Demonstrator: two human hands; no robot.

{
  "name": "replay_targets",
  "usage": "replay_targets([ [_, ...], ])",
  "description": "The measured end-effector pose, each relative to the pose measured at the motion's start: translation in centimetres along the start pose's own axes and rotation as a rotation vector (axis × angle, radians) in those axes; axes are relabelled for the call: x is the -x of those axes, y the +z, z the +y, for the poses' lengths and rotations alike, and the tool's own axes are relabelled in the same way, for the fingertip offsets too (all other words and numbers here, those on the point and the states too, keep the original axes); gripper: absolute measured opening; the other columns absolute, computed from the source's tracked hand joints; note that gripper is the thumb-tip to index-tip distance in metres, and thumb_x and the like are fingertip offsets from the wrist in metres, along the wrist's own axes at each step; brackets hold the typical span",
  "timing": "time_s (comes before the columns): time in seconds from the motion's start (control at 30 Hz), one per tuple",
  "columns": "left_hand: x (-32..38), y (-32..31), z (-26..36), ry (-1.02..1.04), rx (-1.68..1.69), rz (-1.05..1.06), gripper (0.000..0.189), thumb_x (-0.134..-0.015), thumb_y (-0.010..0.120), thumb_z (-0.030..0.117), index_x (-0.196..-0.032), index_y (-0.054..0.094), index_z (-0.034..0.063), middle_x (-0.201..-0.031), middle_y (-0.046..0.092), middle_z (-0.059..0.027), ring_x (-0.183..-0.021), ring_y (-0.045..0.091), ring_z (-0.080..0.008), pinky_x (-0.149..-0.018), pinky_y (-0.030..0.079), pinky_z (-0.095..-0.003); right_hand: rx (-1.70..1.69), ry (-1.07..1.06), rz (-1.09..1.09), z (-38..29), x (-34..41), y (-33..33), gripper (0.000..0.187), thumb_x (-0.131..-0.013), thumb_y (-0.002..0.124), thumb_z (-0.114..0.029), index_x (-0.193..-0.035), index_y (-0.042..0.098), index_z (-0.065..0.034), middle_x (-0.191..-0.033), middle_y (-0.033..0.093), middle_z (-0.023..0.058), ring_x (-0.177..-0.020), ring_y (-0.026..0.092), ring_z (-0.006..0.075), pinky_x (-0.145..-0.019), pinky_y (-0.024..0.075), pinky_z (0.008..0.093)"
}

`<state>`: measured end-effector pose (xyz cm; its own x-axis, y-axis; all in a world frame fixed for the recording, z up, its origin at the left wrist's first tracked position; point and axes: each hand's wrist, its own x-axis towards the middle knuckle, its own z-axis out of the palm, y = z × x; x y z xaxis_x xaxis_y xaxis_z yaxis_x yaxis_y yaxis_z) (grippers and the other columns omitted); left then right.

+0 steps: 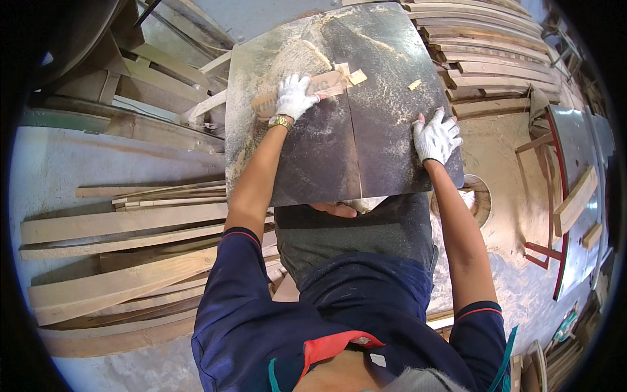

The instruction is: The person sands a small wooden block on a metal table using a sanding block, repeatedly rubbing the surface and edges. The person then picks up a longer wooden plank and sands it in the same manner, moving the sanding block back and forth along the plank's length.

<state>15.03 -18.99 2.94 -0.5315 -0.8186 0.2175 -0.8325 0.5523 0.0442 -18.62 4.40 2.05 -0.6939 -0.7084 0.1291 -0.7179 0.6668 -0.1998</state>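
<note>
A dark, flat table top (318, 161) with a straight slot across it lies before me, dusted with sawdust. My left hand (295, 95), in a white glove with a gold watch at the wrist, rests on a brown piece (267, 104) that bears printed writing; whether it grips it, I cannot tell. Small pale wood offcuts (357, 77) lie beside that piece, near the slot. A heap of sawdust (303, 56) is just beyond the left hand. My right hand (437, 136), gloved too, lies spread with its palm down near the table's right edge, holding nothing.
Long wooden boards (122, 223) are stacked on the floor at the left, more planks (494, 63) at the upper right. A round container (482, 198) stands by the table's lower right corner. Farther right is a metal-topped table (578, 215) with wood blocks on it.
</note>
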Motion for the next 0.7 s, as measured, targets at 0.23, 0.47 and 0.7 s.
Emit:
replay_targets([
  [0.23, -0.3, -0.2, 0.5, -0.048, 0.003, -0.044, 0.083, -0.087, 0.076, 0.076, -0.145, 0.069, 0.017, -0.131, 0.062, -0.0164, -0.134, 0.054, -0.037, -0.118, 0.037, -0.0535, -0.006, -0.004, 0.009, -0.2, -0.5, 0.1, 0.078, -0.104, 0.057, -0.06, -0.163, 0.053, -0.0089, -0.162, 0.049, 0.0352, -0.144, 0.051, 0.0512, -0.118, 0.0351, 0.0694],
  [0.47, 0.3, -0.3, 1.5, -0.085, -0.009, -0.003, 0.082, -0.085, 0.077, 0.076, -0.14, 0.071, 0.016, -0.128, 0.063, -0.0151, -0.134, 0.054, -0.0362, -0.116, 0.039, -0.0529, -0.005, -0.007, 0.011, -0.1, -0.6, 0.3, 0.078, -0.105, 0.056, -0.06, -0.163, 0.053, -0.0087, -0.163, 0.048, 0.0355, -0.144, 0.051, 0.0519, -0.118, 0.0356, 0.0695],
  [0.7, 1.0, -0.4, 2.9, -0.124, -0.045, 0.047, 0.081, -0.084, 0.078, 0.076, -0.138, 0.071, 0.0158, -0.129, 0.064, -0.0146, -0.134, 0.055, -0.0346, -0.114, 0.041, -0.0528, 0.006, -0.001, 0.009, -0.1, -0.6, 0.3, 0.078, -0.105, 0.055, -0.06, -0.164, 0.052, -0.0088, -0.163, 0.049, 0.0355, -0.144, 0.051, 0.0515, -0.118, 0.0356, 0.0695],
])
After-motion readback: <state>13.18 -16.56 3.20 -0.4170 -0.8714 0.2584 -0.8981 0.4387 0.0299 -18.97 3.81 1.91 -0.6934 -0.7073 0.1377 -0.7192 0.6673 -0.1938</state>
